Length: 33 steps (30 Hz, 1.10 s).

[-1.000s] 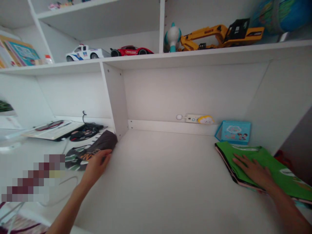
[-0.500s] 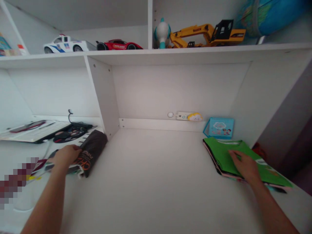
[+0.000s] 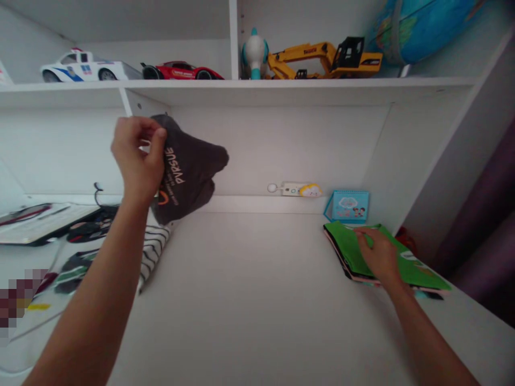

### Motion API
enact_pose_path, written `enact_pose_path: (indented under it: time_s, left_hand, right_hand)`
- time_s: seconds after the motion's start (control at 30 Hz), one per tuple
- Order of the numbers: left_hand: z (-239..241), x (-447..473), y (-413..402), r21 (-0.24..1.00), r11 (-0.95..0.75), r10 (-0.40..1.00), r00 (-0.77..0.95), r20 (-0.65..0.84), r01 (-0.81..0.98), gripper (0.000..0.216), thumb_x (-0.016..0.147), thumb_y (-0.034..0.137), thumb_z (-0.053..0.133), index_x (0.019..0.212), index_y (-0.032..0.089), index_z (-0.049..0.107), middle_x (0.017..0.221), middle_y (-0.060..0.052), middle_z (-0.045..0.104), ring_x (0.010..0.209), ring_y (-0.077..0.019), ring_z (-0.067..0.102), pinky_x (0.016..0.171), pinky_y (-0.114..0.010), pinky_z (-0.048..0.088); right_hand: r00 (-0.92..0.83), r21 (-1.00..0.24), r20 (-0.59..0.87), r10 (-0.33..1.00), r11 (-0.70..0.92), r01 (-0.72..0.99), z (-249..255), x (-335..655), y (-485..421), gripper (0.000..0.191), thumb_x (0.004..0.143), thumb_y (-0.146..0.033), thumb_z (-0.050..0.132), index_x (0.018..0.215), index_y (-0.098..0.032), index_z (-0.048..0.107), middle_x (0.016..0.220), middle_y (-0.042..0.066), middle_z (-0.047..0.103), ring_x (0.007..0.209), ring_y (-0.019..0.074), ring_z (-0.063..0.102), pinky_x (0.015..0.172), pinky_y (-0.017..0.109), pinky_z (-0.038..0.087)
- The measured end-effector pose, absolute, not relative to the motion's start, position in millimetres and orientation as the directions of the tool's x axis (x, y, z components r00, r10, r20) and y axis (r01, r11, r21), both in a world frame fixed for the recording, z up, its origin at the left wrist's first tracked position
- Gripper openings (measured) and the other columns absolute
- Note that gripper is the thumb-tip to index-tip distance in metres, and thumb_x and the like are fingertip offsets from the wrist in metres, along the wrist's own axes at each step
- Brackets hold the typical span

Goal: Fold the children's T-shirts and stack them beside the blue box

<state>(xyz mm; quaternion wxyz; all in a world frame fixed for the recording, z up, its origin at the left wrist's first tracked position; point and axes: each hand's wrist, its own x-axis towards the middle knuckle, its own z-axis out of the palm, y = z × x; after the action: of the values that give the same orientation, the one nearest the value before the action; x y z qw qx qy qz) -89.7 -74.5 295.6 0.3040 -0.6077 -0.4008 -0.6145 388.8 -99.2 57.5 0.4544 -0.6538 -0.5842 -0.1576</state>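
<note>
Head view: dark-grey printed garment [image 3: 187, 171], on desk [image 3: 249, 300] half a second earlier, hung raised, limp, creased, pinched by left hand [image 3: 139, 155]; more of striped cloth [image 3: 155, 249] showed below. Right hand [image 3: 378, 254], half-curled, was at flat-folded green T-shirt [image 3: 348, 244]; could not tell whether gripping.

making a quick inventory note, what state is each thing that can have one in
left hand, raised, pinching the dark printed garment
dark printed garment, held up, bunched, hanging loose
striped cloth, lying down, partly hidden
grey-and-green cloth, rumpled, lying down
right hand, fingers curled at the green shirt, grip unclear
green shirt, folded, laid flat
desk calendar, standing open
toy excavator, upright, boom reaching forward
red toy car, upright
white toy pickup, upright
</note>
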Motion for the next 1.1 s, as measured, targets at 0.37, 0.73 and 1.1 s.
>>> enact_pose_path:
  time_s: [0.37, 0.73, 1.1]
  left_hand:
    - [229.8, -3.6, -73.6, 0.371, -0.741, 0.404, -0.07, 0.912, 0.56, 0.013, 0.079, 0.028, 0.051, 0.078, 0.015, 0.054, 0.075, 0.001, 0.052, 0.065, -0.0086, 0.049, 0.057, -0.018, 0.039]
    - [206.1, -29.3, -55.9, 0.372, -0.655, 0.697, 0.336, 0.633, 0.658, 0.018, 0.075, 0.032, 0.05, 0.074, 0.016, 0.058, 0.082, -0.004, 0.057, 0.075, -0.0154, 0.055, 0.066, -0.027, 0.045]
    - [219.6, 37.2, -107.3, 0.864, -0.498, 0.355, 0.927, 0.124, 0.075, 0.048, 0.066, 0.03, 0.068, 0.111, 0.018, 0.053, 0.105, -0.007, 0.061, 0.093, -0.0197, 0.058, 0.078, -0.031, 0.046]
  right_hand:
    - [-0.242, -0.941, 0.291, 0.926, 0.322, 0.101, 129.4, 216.6, -114.6, 0.039, 0.068, -0.043, 0.061, 0.096, -0.016, 0.063, 0.092, 0.003, 0.067, 0.085, 0.0201, 0.06, 0.078, 0.036, 0.047]
    - [0.036, -0.905, 0.385, 0.922, 0.37, 0.212, 201.6, 262.5, -118.7, 0.029, 0.067, -0.037, 0.06, 0.087, -0.017, 0.066, 0.073, 0.001, 0.067, 0.066, 0.0162, 0.061, 0.062, 0.027, 0.048]
    - [-0.579, -0.786, 0.208, 0.788, 0.487, 0.38, 237.3, 254.1, -151.3, 0.027, 0.067, -0.036, 0.063, 0.086, -0.016, 0.067, 0.081, 0.0, 0.067, 0.076, 0.0161, 0.061, 0.07, 0.027, 0.048]
